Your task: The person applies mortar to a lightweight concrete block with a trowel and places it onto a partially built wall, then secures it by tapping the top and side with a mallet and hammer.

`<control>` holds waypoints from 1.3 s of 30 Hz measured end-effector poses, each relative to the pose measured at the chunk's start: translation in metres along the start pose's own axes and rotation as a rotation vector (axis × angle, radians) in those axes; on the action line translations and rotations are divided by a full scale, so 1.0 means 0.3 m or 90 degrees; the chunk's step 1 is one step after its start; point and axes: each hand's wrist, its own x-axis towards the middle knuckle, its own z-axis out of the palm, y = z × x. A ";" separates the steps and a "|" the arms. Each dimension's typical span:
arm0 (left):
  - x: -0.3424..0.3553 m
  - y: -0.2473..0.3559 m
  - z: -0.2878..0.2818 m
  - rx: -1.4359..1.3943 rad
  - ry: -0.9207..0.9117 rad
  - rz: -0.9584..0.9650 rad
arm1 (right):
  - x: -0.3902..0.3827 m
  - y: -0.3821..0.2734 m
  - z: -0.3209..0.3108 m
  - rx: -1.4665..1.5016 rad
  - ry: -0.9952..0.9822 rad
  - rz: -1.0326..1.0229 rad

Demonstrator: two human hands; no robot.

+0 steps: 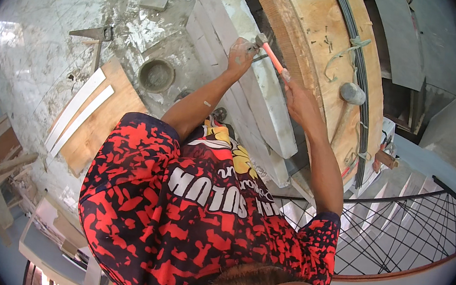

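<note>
My right hand (302, 105) is closed around the orange handle of a hammer (272, 56). The hammer's grey metal head lies right beside the fingertips of my left hand (240, 58). Those fingers are closed in a pinch over the top edge of a pale block wall (269, 105). What they hold, if anything, is too small to make out. A short dark rod shows beside them, and I cannot tell whether it is in the hand. To the right of the wall, a curved plywood panel (320, 46) has a ridged brown edge.
On the plywood lie a mallet (353, 93), a bundle of dark rods (362, 73) and loose nails. Leftward on the stained floor are a mortar bucket (156, 75), a handsaw (91, 32) and a board with white curved strips (81, 120). A black railing (386, 234) curves at lower right.
</note>
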 end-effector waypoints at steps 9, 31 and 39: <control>0.001 0.002 -0.005 0.045 -0.027 -0.047 | 0.013 -0.008 -0.016 0.010 -0.029 0.046; -0.154 0.076 -0.014 -0.024 -0.028 -0.238 | -0.001 -0.049 -0.081 0.015 0.012 0.027; -0.197 -0.009 0.041 -0.076 -0.098 -0.246 | -0.005 -0.009 -0.025 0.027 0.107 -0.031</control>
